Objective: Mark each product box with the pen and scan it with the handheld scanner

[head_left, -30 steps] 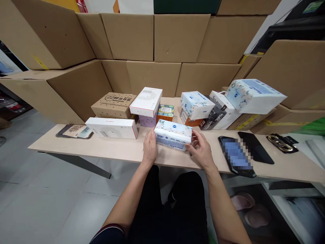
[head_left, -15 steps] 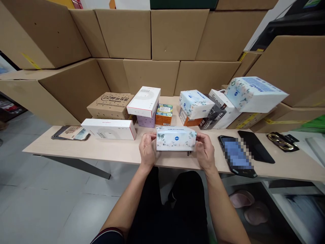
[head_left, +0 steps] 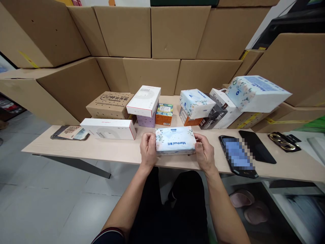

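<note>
Between my two hands is a tissue pack, white and pale blue with leaf prints and blue lettering. My left hand grips its left end, fingers curled behind it and thumb at the side. At the right end my right hand holds it the same way. The lettered broad face is turned up toward me. Behind the pack stands a small orange and green box. A similar tissue pack rests on an orange box beyond my right hand.
Left on the table are a white power bank box, another white box on a purple one, and a brown carton. To the right lie a phone-like device, a black slab and a large tissue pack. Cardboard boxes wall the back.
The tissue pack has been tilted in my hands, so its lettered broad face now shows where its narrow side faced me before. Both hands stay at its ends.
</note>
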{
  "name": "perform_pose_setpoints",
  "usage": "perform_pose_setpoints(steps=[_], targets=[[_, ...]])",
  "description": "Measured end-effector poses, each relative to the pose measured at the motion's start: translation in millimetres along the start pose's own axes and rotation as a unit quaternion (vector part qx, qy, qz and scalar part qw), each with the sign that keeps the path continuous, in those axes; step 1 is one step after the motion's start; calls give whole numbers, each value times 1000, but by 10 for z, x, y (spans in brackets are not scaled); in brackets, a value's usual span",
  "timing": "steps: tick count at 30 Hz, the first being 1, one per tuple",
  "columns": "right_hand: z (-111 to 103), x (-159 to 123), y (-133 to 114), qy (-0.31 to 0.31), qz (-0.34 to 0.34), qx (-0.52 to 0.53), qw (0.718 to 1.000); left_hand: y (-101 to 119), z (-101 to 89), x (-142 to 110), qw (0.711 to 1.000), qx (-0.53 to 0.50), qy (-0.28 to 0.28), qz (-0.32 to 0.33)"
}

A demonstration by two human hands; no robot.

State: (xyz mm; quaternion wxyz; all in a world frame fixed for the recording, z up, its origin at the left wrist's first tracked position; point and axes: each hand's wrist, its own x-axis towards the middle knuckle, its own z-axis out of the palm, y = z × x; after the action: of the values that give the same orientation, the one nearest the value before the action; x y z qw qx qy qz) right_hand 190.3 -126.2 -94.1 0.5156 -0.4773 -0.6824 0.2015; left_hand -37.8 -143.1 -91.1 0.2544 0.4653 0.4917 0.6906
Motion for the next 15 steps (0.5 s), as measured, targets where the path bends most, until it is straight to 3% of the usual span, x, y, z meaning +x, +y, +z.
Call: perform_pose_setpoints(steps=[6,15], targets=[[38,-7,1,4,-5,51,999,6,31,-44,991,-105,48,71],[128,-26,58,-39,-33,68,996,-3,35,-37,979,-100,84,156]])
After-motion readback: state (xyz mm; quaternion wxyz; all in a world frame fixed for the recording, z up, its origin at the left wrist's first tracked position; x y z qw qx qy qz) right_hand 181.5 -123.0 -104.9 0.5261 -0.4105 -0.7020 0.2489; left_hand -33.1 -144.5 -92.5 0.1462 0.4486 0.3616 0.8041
